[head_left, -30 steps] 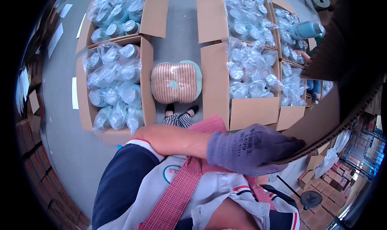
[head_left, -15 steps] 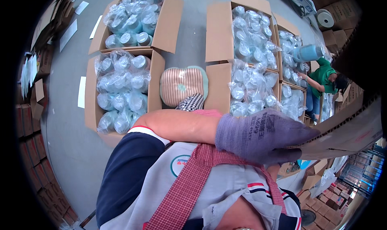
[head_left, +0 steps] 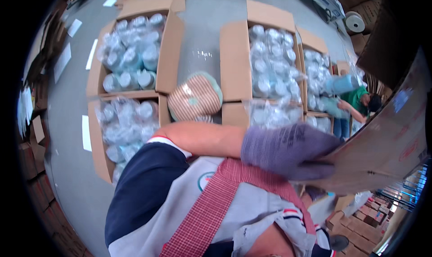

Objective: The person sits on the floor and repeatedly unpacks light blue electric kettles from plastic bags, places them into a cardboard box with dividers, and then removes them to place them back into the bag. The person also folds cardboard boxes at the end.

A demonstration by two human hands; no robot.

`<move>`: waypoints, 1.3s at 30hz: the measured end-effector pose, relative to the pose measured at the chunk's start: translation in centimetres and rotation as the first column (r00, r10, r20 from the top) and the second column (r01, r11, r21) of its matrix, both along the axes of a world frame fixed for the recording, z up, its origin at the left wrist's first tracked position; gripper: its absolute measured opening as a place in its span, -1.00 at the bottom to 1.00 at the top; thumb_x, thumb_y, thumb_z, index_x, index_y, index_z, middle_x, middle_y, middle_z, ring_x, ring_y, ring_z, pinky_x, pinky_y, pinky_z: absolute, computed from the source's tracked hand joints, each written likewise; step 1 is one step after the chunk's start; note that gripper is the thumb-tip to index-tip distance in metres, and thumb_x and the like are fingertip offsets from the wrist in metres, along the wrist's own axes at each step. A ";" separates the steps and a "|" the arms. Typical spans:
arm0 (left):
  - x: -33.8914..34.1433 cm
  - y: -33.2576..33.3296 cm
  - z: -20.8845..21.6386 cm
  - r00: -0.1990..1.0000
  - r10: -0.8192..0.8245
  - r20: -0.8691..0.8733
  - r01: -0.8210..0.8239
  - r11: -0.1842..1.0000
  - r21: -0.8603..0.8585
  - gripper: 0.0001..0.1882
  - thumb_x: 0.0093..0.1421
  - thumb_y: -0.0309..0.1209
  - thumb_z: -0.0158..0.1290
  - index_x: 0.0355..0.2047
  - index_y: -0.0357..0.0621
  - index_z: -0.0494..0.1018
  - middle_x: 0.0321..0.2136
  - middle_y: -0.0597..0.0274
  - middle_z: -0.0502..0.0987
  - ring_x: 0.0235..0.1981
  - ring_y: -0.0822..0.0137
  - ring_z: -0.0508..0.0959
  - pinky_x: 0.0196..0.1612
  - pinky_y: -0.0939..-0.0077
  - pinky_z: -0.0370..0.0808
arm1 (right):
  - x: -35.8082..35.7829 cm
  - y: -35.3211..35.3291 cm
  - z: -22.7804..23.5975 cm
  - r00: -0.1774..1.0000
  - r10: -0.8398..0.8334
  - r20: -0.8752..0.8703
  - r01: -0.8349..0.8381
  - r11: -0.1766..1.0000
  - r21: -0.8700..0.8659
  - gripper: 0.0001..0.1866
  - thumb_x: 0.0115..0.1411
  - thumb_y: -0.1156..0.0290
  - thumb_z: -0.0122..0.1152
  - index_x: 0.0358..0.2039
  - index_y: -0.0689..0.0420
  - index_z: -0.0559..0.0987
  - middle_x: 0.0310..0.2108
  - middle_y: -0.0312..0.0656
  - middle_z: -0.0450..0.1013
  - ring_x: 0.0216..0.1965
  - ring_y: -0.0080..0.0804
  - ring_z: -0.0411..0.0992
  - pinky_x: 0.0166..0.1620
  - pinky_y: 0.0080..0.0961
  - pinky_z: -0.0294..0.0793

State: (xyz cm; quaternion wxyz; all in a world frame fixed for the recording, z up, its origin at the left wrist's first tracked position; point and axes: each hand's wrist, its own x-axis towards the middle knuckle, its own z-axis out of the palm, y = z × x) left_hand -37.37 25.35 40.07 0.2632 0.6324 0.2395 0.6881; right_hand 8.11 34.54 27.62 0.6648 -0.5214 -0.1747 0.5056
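My left hand (head_left: 292, 151), in a purple-grey knit glove, reaches across my chest to the right. Its fingers are closed on the edge of a large brown cardboard box (head_left: 382, 155), which is tilted and partly cut off by the rim of the picture. Red print shows on its pale outer panel, and a dark panel rises above. Under the cardboard's lower edge a small bit of purple glove, my right hand (head_left: 316, 193), is visible. Its fingers are hidden. Both my hands are nearest to this cardboard.
Open cartons (head_left: 168, 54) of bagged, pale-blue cylindrical containers (head_left: 130, 59) stand left and right. Between them sits a striped cushion (head_left: 194, 97). A co-worker in green (head_left: 357, 97) bends over cartons at right. A white roll (head_left: 354, 22) and stacked cartons (head_left: 360, 221) lie beyond.
The view has shifted, so the near cartons sit lower. The cardboard has swung, showing more of its printed panel, with my left hand still on it. The co-worker's arm has moved.
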 end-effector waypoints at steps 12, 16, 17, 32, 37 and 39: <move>-6.0 8.8 0.7 0.997 -0.066 -0.039 0.061 0.991 -0.116 -0.64 0.15 -0.29 0.15 -0.25 -0.40 0.41 -0.56 -0.05 0.43 -0.51 0.03 0.50 -0.43 0.28 0.37 | -7.7 8.8 -1.6 0.983 -0.141 -0.117 0.152 0.985 0.086 -0.28 0.26 -0.13 -0.24 0.26 0.13 0.22 0.27 -0.10 0.16 0.25 -0.06 0.14 0.30 -0.15 0.07; -8.0 9.9 2.6 0.998 -0.040 0.038 0.040 0.999 -0.007 -0.68 0.14 -0.36 0.15 -0.25 -0.41 0.41 -0.45 -0.07 0.48 -0.44 0.03 0.53 -0.34 0.32 0.44 | -9.9 12.2 -1.9 0.976 -0.127 -0.176 0.152 0.979 0.134 -0.28 0.26 -0.13 -0.23 0.26 0.13 0.22 0.27 -0.10 0.15 0.25 -0.06 0.13 0.30 -0.15 0.07; -8.6 10.3 2.5 0.998 -0.049 0.032 0.050 0.999 -0.005 -0.69 0.15 -0.37 0.14 -0.24 -0.41 0.42 -0.44 -0.06 0.50 -0.42 0.06 0.54 -0.33 0.33 0.45 | -10.0 13.2 -1.4 0.976 -0.121 -0.179 0.148 0.977 0.151 -0.28 0.26 -0.13 -0.23 0.26 0.13 0.22 0.27 -0.10 0.15 0.25 -0.06 0.13 0.30 -0.15 0.07; -32.3 23.4 -8.4 0.644 0.223 0.731 0.092 0.927 -0.364 -0.53 0.21 -0.31 0.12 0.09 -0.18 0.30 -0.08 0.24 0.46 -0.10 0.36 0.50 -0.04 0.41 0.49 | -29.5 33.0 8.2 0.998 0.010 0.054 -0.032 0.902 0.431 -0.24 0.25 -0.16 -0.17 0.29 0.12 0.15 0.30 -0.08 0.09 0.29 -0.08 0.07 0.31 -0.12 0.05; -47.0 27.9 -10.0 0.482 0.453 0.750 -0.079 0.875 -0.478 -0.50 0.21 -0.15 0.10 0.07 -0.14 0.31 -0.14 0.22 0.49 -0.15 0.33 0.56 -0.20 0.41 0.58 | -49.5 42.2 14.4 0.982 0.077 0.173 -0.162 0.815 0.557 -0.22 0.26 -0.10 -0.08 0.31 0.17 0.07 0.28 0.01 0.09 0.27 -0.02 0.10 0.28 -0.11 0.09; -51.6 28.8 -9.4 0.377 0.605 0.701 -0.239 0.795 -0.557 -0.52 0.25 -0.09 0.02 0.03 -0.17 0.35 -0.17 0.23 0.52 -0.18 0.37 0.57 -0.30 0.49 0.58 | -53.5 48.8 14.5 0.388 -0.462 0.797 -0.296 0.757 0.583 -0.24 0.25 0.01 -0.01 0.29 0.24 0.08 0.25 0.08 0.11 0.23 0.01 0.14 0.26 -0.13 0.11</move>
